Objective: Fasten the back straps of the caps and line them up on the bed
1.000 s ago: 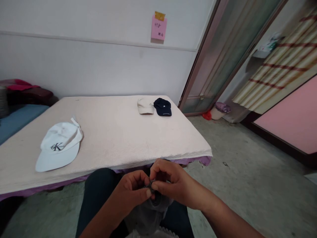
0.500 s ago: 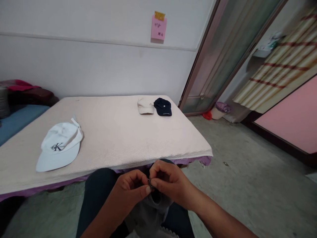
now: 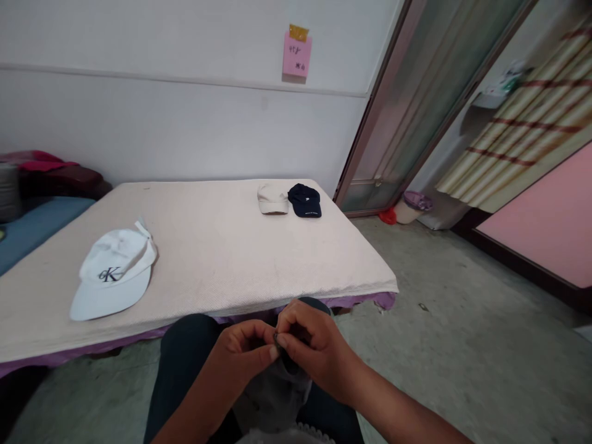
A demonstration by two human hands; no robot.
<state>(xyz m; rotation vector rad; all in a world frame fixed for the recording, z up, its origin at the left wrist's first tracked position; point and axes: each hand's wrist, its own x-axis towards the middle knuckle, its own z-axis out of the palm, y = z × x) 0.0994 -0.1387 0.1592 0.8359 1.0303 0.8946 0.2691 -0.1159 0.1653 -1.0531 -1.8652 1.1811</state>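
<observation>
Both hands meet above my lap at the bottom centre. My left hand [image 3: 245,354] pinches a small dark piece at the edge of a grey cloth item [image 3: 275,398]. My right hand [image 3: 314,345] pinches the same spot from the other side, thumb and fingertips pressed together. The grey item hangs below the fingers over my dark trousers, and its full shape is partly hidden by the hands. Beyond, a white cap [image 3: 113,271] with a black "CK" mark lies on the left of the pale-covered bed [image 3: 222,253].
A beige cap [image 3: 272,199] and a navy cap [image 3: 304,201] sit side by side at the bed's far edge. A pink note [image 3: 296,58] is taped to the wall. At the right stand a waste bin [image 3: 411,208] and a striped curtain [image 3: 518,123].
The right hand has shifted slightly left, and its fingertips now cover more of the small dark piece. The grey cloth has moved a little between the hands.
</observation>
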